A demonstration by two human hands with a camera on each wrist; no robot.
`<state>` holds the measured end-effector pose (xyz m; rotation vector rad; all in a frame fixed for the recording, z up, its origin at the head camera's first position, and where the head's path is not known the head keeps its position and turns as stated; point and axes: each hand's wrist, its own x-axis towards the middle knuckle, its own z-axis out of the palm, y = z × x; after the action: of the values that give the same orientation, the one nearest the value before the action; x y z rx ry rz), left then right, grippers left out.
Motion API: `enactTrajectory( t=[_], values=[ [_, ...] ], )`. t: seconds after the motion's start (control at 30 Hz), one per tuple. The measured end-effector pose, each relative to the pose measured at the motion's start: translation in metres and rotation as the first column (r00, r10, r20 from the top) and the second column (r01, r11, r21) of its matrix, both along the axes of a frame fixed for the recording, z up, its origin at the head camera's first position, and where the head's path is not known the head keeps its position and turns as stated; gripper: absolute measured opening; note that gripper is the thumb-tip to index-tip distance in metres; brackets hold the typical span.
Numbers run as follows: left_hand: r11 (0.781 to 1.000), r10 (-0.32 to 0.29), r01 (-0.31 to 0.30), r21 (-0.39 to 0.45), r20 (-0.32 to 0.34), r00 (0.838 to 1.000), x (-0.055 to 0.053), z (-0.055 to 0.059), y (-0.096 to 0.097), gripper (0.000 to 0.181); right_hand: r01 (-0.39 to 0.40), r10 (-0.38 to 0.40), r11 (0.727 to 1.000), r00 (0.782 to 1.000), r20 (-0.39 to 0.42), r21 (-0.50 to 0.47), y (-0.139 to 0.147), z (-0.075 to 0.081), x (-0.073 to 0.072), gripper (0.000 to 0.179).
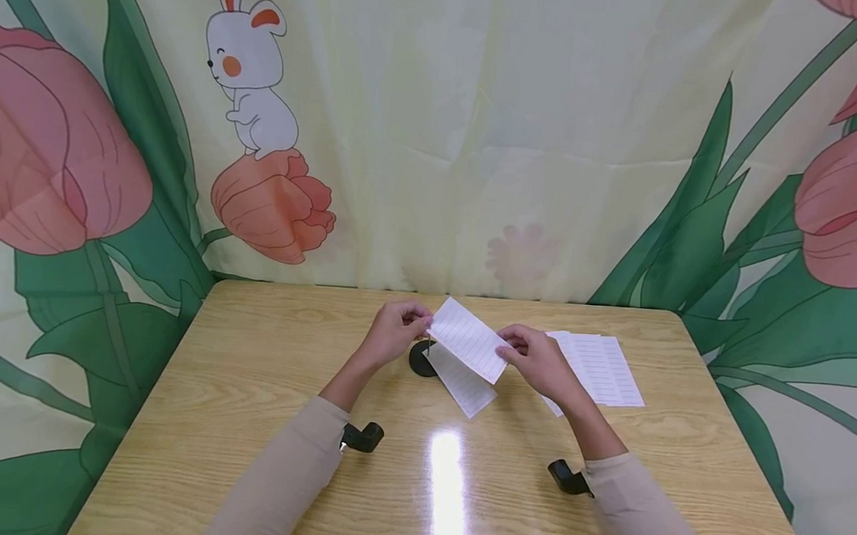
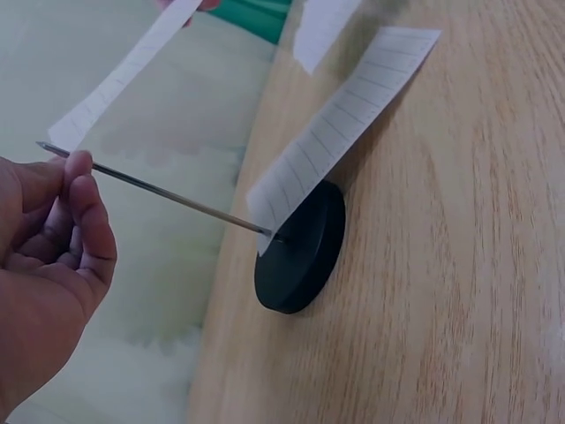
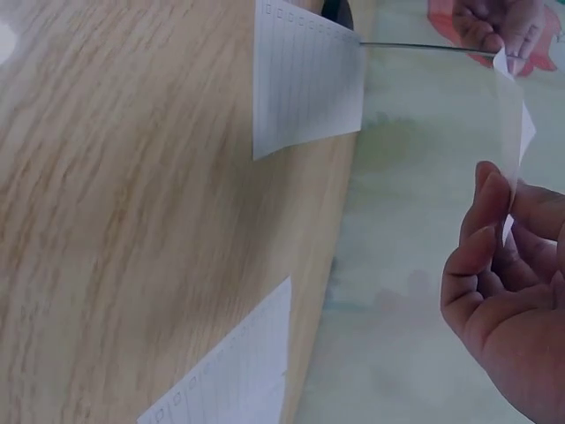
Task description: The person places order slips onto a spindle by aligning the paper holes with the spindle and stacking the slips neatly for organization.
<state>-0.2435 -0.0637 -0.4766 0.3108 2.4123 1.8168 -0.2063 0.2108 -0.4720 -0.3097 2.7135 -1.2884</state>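
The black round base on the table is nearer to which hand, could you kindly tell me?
Left. The left hand is at the tip of the spike rising from the black base; the right hand is farther to the right, gripping the raised paper.

From my head, one camera looks forward and down past my forearms (image 1: 353, 377), taking in the table (image 1: 246, 419) and the backdrop (image 1: 419, 178) from farthest off. On my left wrist, another looks past my left hand (image 2: 48, 256) — close to the spike (image 2: 177, 198) and black base (image 2: 305, 252) — with the table tipped to the right of its picture. My right wrist's camera looks past my right hand (image 3: 516, 291), also near, the table tipped to the left. Both wrist views share the spike, the lower sheet (image 2: 344, 119) and my left hand.
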Motion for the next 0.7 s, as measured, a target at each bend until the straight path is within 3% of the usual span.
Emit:
enactTrajectory(
  t=[0.27,0.7],
  values=[
    [0.999,-0.001,0.002,-0.041,0.021,1.000,-0.002,-0.005,-0.002,0.010,-0.010,0.010,1.000,1.000,0.007,0.003,-0.003,-0.009,0.005,0.017],
    [0.993,0.013,-0.005,-0.114,0.074,0.997,-0.008,-0.022,-0.001,0.011,-0.015,0.013,0.993,1.000,0.011,0.115,-0.009,-0.030,0.009,0.013]
  ],
)
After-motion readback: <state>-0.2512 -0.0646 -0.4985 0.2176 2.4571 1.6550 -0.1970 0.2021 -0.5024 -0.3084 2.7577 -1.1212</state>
